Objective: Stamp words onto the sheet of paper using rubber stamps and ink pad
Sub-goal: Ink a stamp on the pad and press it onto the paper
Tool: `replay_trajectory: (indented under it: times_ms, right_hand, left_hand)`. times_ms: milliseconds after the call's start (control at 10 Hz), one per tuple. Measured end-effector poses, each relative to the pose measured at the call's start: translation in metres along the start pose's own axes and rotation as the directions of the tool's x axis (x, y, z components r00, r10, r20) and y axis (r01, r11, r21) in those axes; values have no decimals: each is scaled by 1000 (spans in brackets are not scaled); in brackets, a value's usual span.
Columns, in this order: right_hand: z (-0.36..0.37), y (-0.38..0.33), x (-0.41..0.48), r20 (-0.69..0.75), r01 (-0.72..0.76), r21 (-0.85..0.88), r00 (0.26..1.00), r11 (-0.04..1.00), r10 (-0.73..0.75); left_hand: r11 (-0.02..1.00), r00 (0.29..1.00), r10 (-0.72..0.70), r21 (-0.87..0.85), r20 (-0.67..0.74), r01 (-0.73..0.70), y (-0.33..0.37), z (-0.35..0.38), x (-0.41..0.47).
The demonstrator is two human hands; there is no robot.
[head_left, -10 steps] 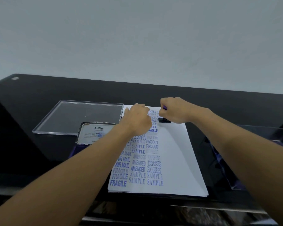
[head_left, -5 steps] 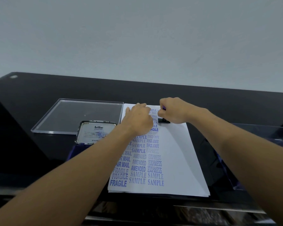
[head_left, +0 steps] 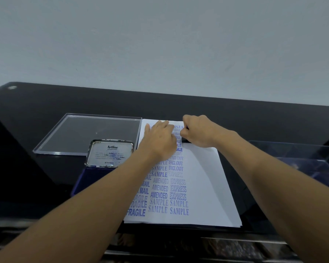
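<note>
Under the right hand point(head_left: 196, 130), a mostly hidden black stamp point(head_left: 187, 140)

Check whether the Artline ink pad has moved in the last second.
No. The Artline ink pad keeps its place: overlapping the clear acrylic tray's front edge, just left of the sheet of paper.

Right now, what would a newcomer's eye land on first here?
The white sheet in the middle, covered in rows of blue stamped words. At its far end the right hand grips a stamp down on it, while the left hand rests flat alongside.
</note>
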State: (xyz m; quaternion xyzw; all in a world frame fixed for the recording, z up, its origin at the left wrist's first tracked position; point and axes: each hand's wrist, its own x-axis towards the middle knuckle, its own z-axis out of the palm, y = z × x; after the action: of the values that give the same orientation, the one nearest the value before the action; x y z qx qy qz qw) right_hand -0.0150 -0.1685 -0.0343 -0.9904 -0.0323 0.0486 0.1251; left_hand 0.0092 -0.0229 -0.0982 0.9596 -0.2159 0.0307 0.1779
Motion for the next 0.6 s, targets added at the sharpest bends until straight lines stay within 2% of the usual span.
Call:
replay_trajectory:
  times_ms: [600]
  right_hand:
    - [8,2,1,-44,9,69,999,998,-6]
  left_hand:
    - [1000,1000,-10,10,16,10,2,0,-5]
